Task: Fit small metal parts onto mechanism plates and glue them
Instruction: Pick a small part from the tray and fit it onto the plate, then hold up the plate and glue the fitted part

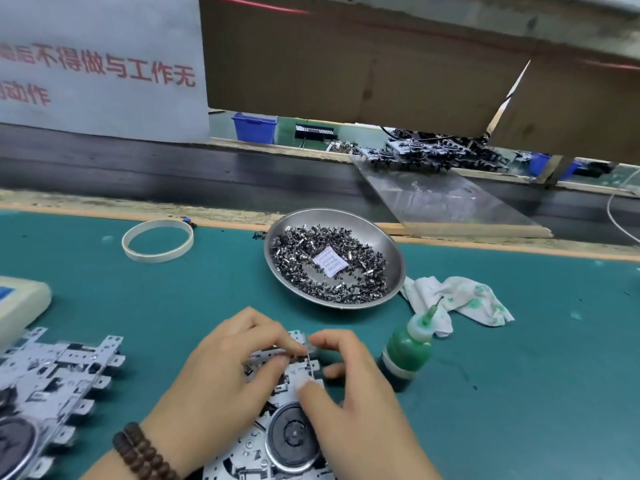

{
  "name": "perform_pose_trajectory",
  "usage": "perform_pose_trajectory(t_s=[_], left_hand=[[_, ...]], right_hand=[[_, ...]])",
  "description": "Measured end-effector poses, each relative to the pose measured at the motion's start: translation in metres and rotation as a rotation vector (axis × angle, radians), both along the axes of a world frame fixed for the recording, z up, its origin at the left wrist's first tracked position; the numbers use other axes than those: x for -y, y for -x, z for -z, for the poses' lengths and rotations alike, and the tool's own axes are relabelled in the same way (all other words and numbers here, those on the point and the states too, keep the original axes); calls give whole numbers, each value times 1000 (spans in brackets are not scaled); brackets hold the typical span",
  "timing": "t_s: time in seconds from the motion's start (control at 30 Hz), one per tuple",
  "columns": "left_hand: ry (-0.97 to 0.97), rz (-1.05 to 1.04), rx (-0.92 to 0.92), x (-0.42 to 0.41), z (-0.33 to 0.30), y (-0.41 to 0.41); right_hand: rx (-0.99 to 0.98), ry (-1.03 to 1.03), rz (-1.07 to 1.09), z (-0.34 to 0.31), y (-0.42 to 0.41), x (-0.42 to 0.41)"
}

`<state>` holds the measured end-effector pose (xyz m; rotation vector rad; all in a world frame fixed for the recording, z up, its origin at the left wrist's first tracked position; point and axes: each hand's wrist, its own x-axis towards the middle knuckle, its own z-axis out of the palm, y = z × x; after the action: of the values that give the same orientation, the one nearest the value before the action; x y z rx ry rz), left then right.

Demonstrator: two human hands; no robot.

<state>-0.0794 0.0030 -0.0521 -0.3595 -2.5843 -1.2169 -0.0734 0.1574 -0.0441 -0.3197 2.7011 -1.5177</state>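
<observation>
A silver mechanism plate (277, 431) with a black round wheel lies on the green mat at the bottom centre. My left hand (221, 372) rests on its upper part, fingers curled, pinching at the plate's top edge. My right hand (349, 393) grips the plate's right edge, thumb and forefinger meeting the left fingers near a small metal part that is mostly hidden. A steel dish (388, 244) of several small dark metal parts sits beyond the hands. A green glue bottle (407, 348) with a needle tip stands just right of my right hand.
A stack of mechanism plates (59, 382) lies at the lower left beside a beige device (20, 303). A glue-stained white cloth (464, 299) lies right of the dish. A tape ring (157, 240) sits at the back left. A dark conveyor belt (173, 171) runs behind the mat.
</observation>
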Motion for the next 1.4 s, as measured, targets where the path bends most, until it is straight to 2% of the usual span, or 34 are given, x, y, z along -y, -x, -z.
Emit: perform_pose_trajectory(t_s=[0.07, 0.2, 0.27, 0.33, 0.47, 0.63, 0.8, 0.87, 1.03, 1.13, 1.23, 1.4], left_hand=[[-36, -5, 27, -1, -1, 0], [-106, -30, 60, -11, 1, 1], [-77, -34, 76, -22, 2, 1], [-76, -48, 79, -32, 4, 1], [-98, -108, 62, -46, 3, 7], [-136, -161, 94, -53, 1, 15], [-211, -212, 131, -29, 2, 14], [-179, -197, 126, -27, -1, 17], [-88, -170, 38, -32, -9, 24], [-21, -151, 77, -34, -2, 22], [-39, -143, 102, -37, 3, 21], [71, -64, 184, -39, -2, 23]], right_hand=[[-127, -24, -4, -2, -15, -10], [-303, 238, 400, -2, -28, -48], [-311, 293, 481, 4, -20, -68], [-225, 291, 450, 6, -9, -78], [-75, 136, 220, 10, 5, -78], [-14, 41, 50, 4, 15, -78], [-19, 256, 70, -2, 13, -80], [-10, 366, 90, -6, 14, -82], [-1, 494, 73, -22, 27, -93], [52, 660, 163, -29, 42, -108], [115, 811, 210, -27, 52, -116], [190, 846, 152, -18, 53, -116]])
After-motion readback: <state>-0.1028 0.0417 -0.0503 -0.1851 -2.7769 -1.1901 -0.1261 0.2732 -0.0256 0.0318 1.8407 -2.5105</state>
